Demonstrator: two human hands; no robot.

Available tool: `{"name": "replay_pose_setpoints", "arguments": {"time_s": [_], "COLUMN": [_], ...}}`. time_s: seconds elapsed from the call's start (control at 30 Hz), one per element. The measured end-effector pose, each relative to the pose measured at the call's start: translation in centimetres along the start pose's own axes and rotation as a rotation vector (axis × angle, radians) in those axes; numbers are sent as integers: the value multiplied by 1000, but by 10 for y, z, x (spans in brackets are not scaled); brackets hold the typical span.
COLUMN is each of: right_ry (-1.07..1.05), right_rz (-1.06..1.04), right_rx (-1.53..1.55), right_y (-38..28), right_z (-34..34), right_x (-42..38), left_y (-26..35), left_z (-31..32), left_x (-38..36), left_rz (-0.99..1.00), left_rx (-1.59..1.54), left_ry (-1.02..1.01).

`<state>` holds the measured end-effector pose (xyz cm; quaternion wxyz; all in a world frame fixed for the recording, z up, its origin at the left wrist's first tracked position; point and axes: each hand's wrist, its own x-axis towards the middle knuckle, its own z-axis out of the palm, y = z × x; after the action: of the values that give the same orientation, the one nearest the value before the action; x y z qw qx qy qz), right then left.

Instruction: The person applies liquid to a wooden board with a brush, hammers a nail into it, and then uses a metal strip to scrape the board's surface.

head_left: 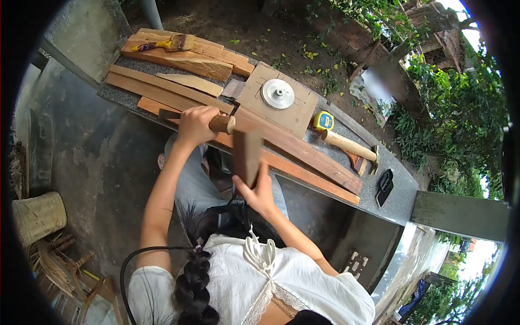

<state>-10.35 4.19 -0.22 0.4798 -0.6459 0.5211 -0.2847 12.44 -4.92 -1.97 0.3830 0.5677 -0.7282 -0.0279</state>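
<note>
My left hand [197, 125] is closed around a wooden-handled chisel [221, 124], held sideways over the near edge of the bench. Its dark, flat blade points left, beside an orange-brown strip of wood [150, 106]. In my right hand [257, 192] is a brown wooden block [246, 157], gripped at its lower end and smeared by motion. The block's top stands close to the butt of the chisel handle. Behind both hands a long, darker plank [303, 147] lies along the bench.
The granite bench top [398, 197] carries a board with a metal disc [278, 93], a tape measure [324, 121], a hammer [349, 146] and a black-handled tool [385, 188]. A paintbrush [165, 43] rests on stacked timber [195, 62]. A woven roll [39, 218] is on the floor, lower left.
</note>
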Motion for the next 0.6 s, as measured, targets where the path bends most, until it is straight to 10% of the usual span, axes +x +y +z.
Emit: {"name": "replay_pose_setpoints", "arguments": {"time_s": [0.33,0.6], "right_ry": [188,-102], "right_rz": [-43,-78], "right_rx": [143,31], "right_y": [-14,-11], "right_z": [-14,-2], "right_x": [10,6], "left_y": [-29,-37], "left_z": [-18,-34], "left_x": [-4,0], "left_rz": [0,-54], "left_rx": [23,85], "left_ry": [-3,-101]}}
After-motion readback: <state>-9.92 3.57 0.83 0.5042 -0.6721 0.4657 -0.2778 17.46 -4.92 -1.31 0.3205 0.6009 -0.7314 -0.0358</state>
